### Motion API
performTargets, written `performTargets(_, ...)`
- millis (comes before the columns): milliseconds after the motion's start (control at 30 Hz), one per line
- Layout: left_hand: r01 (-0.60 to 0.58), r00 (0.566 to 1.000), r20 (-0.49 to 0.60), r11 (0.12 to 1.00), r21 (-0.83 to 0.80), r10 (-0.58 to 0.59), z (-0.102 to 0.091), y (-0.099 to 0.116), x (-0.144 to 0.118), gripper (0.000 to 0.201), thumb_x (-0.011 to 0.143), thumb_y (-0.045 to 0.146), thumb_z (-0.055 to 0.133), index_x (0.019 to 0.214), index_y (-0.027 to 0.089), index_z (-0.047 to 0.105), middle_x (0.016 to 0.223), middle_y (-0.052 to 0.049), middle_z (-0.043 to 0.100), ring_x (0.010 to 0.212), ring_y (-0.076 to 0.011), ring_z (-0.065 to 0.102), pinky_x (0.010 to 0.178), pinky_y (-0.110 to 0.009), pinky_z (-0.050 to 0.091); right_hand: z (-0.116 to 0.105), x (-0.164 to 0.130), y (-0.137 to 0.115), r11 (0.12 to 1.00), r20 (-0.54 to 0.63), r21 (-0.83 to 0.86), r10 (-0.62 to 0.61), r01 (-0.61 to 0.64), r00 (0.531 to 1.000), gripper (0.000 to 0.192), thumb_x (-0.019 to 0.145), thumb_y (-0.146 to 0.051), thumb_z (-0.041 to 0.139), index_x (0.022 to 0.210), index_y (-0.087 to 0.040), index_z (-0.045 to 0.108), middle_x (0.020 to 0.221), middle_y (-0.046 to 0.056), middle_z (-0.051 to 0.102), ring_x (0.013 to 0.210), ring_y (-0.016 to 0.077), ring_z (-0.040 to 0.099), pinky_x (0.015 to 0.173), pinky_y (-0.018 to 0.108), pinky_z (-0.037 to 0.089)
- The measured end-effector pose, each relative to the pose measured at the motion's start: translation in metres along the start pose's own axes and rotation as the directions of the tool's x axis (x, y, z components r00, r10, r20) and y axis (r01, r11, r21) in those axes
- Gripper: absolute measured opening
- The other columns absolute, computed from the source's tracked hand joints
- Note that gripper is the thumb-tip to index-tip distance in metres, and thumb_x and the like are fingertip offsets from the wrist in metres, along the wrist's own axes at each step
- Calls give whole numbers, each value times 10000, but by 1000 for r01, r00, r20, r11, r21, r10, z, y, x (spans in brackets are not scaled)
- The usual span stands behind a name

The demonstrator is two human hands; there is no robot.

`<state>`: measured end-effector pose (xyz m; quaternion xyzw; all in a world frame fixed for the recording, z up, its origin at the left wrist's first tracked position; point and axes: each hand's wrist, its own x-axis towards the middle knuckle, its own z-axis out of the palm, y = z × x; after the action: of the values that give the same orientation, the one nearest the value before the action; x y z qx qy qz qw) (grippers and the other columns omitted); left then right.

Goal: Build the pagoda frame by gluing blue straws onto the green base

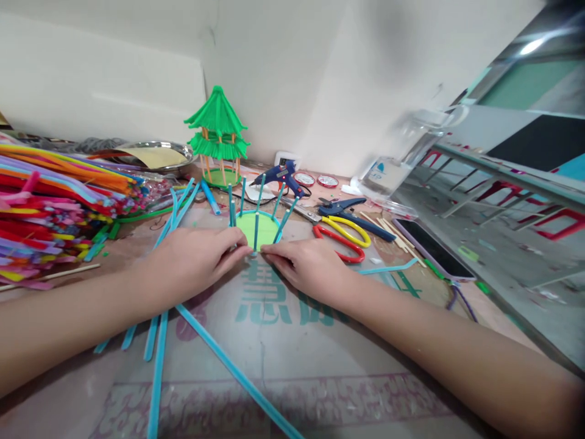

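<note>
Nearest the camera, long light-blue pipe cleaners (237,375) lie fanned across the printed cardboard sheet (283,353) that covers the table. Just beyond them, the left hand (194,259) and the right hand (308,265) meet fingertip to fingertip at the near edge of a round green disc base with upright blue posts (258,228); both hands have fingers drawn together, pinching at the foot of the nearest post, though what exactly sits between the tips is too small to tell. Right of the base lie red-and-yellow-handled scissors (342,238) and a dark smartphone (432,247). Left, a heap of multicoloured pipe cleaners (50,201) spreads out. Farther back stand a blue hot-glue gun (281,177) and a finished green pipe-cleaner pavilion (218,137) by the wall.
</note>
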<state>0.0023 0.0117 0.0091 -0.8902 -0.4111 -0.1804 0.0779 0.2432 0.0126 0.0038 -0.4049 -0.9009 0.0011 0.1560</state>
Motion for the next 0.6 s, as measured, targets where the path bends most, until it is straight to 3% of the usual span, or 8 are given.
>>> performTargets(100,-36,999,17,999,7,36,4,-6,-2,322,1043,449,419,992,255,671,785,-15,746,678,-218,676,555,-312,330,0,-3,3,995,-82,-7,-95,95,992,273,1018,-254,520,1109,-198,770,926,47,814,738,166,746,610,265,423)
performTargets(200,-87,996,-4,994,62,88,3,-9,-3,392,1051,442,381,878,240,668,736,-34,732,656,-229,672,559,-325,333,-14,-7,8,981,-283,-49,-195,188,939,271,1015,-266,515,1034,-159,763,777,37,771,658,138,682,606,258,414)
performTargets(267,-102,995,-10,990,93,104,2,-9,-3,404,1043,441,378,833,228,650,693,-38,712,615,-234,657,545,-331,324,-30,-7,14,990,-418,-49,-139,131,898,287,1012,-291,518,891,-158,741,667,16,695,600,119,609,605,253,402)
performTargets(333,-96,995,-6,990,100,98,3,-10,-2,338,1024,400,401,907,221,662,690,-31,711,595,-232,653,530,-328,317,-45,-4,24,1000,-487,4,4,-2,873,322,1000,-315,531,757,-169,684,614,1,628,564,108,542,584,251,379)
performTargets(400,-91,996,-10,992,86,92,6,-11,0,294,1007,353,418,1030,220,679,722,-26,730,613,-228,669,532,-321,332,-55,2,36,988,-493,86,157,-131,856,292,973,-321,551,747,-174,664,632,2,623,574,115,526,578,253,376)
performTargets(500,-111,993,-23,992,52,113,12,-12,1,323,1010,338,412,1076,230,710,795,-30,766,698,-229,710,581,-319,397,-57,16,58,934,-385,217,349,-283,854,196,921,-311,594,964,-160,712,826,44,717,679,147,594,647,273,452)
performTargets(600,-125,992,-14,992,33,125,16,-14,1,341,1020,342,412,1030,235,736,828,-28,777,740,-225,723,612,-321,429,-51,33,79,888,-213,294,422,-354,881,404,899,-291,616,1276,-150,656,1182,115,726,906,196,673,816,332,532)
